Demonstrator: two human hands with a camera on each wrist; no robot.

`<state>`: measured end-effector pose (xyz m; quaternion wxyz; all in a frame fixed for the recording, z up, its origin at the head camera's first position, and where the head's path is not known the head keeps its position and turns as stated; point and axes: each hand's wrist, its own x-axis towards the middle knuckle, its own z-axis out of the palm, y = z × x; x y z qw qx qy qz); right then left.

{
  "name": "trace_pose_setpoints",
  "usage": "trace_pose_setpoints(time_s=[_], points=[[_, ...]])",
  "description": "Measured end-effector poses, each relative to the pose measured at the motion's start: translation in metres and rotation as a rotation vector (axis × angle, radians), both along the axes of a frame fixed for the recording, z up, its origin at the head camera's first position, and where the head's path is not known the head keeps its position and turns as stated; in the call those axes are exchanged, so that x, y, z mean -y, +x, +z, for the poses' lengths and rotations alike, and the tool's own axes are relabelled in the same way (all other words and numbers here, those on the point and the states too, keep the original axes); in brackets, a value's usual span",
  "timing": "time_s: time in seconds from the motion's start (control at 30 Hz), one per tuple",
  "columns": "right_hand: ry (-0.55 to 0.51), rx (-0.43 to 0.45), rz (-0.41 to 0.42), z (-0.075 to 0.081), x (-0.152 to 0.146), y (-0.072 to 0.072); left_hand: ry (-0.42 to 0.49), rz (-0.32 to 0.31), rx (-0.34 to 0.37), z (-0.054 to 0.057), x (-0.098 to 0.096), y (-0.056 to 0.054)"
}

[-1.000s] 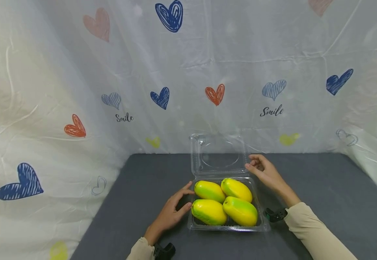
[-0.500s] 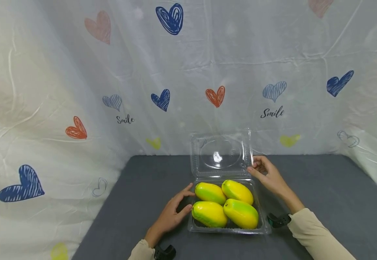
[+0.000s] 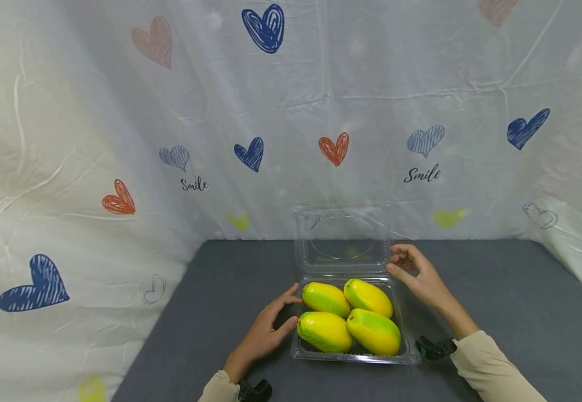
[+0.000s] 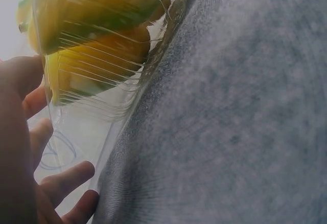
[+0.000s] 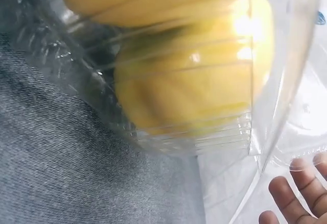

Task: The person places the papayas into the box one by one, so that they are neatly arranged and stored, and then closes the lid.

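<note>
A clear plastic clamshell container (image 3: 356, 359) stands on the table with its lid (image 3: 343, 234) raised at the back. Several oblong yellow-green fruits like mangoes (image 3: 325, 332) lie in its base in two rows. My left hand (image 3: 265, 332) is at the container's left side, fingers spread and fingertips right at the rim. In the left wrist view those fingers (image 4: 71, 180) show beside the ribbed wall. My right hand (image 3: 421, 276) is by the lid's lower right edge, its fingers loosely bent. The right wrist view shows the fingers (image 5: 288, 198) extended close to the lid, pinching nothing.
A dark grey cloth (image 3: 240, 268) covers the table. Behind it and at the sides hangs a pale curtain (image 3: 291, 111) printed with hearts and the word "Smile". A black wrist strap (image 3: 435, 347) shows at the right sleeve and another black strap (image 3: 254, 389) at the left.
The lid's right side swung up at half a second ago and has since settled back. My right hand has moved slightly right, off the lid's edge. The left hand stays in place.
</note>
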<state>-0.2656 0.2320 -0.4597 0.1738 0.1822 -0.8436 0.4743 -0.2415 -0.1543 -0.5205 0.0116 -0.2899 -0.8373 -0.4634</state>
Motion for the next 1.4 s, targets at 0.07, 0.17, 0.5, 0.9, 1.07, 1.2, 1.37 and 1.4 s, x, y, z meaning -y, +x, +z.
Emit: trace_pose_setpoints(time_s=[0.07, 0.17, 0.5, 0.9, 1.07, 1.2, 1.37, 1.4], points=[[-0.007, -0.013, 0.012, 0.0, -0.001, 0.002, -0.003, 0.001, 0.005, 0.0, 0.0, 0.0], [-0.014, -0.035, 0.025, 0.0, -0.001, 0.005, -0.007, 0.002, 0.005, 0.001, -0.001, 0.001], [0.003, -0.043, 0.027, -0.002, -0.005, 0.015, -0.016, 0.001, -0.023, 0.001, -0.001, 0.002], [-0.01, -0.08, 0.023, -0.004, -0.009, 0.024, -0.016, 0.01, -0.001, 0.001, -0.001, 0.002], [-0.017, -0.076, 0.042, -0.005, -0.011, 0.026, -0.018, 0.016, 0.004, 0.004, -0.001, 0.002], [-0.019, -0.056, 0.062, -0.007, -0.013, 0.028, -0.018, 0.017, -0.002, 0.004, -0.001, 0.003], [-0.05, 0.014, 0.073, -0.011, -0.018, 0.032, -0.024, 0.022, 0.004, 0.003, -0.001, 0.003], [-0.058, 0.022, 0.067, -0.012, -0.018, 0.032, -0.025, 0.02, 0.003, 0.003, -0.001, 0.003]])
